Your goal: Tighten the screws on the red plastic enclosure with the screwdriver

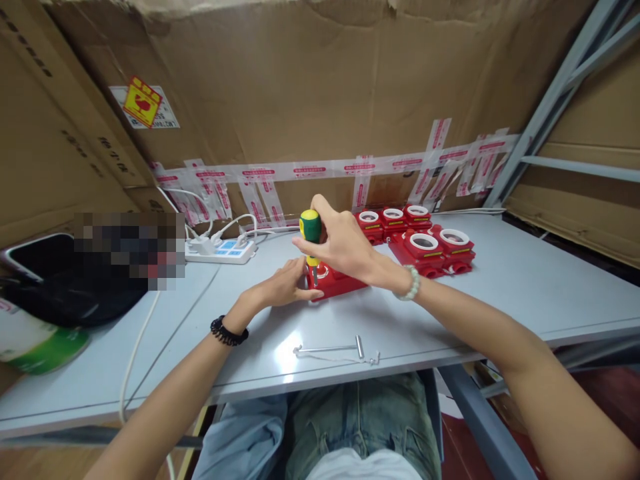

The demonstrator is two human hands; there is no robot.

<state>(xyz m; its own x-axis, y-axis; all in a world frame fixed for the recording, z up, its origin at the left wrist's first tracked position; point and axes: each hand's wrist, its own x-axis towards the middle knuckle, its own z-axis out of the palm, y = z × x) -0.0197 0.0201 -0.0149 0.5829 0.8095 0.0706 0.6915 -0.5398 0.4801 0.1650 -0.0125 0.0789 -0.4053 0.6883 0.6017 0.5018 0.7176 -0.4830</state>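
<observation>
Screwdriver sits upright in the right hand, fingers wrapped round its green and yellow handle; tip's down at the near left corner of a red housing on the table; left hand steadies that housing's left end, thumb and fingers spread a bit; more red housings sit just beyond.

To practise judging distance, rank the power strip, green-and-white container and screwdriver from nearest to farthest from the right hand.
1. Screwdriver, in the right hand's grip.
2. Power strip, left of the hand.
3. Green-and-white container, far left.
</observation>
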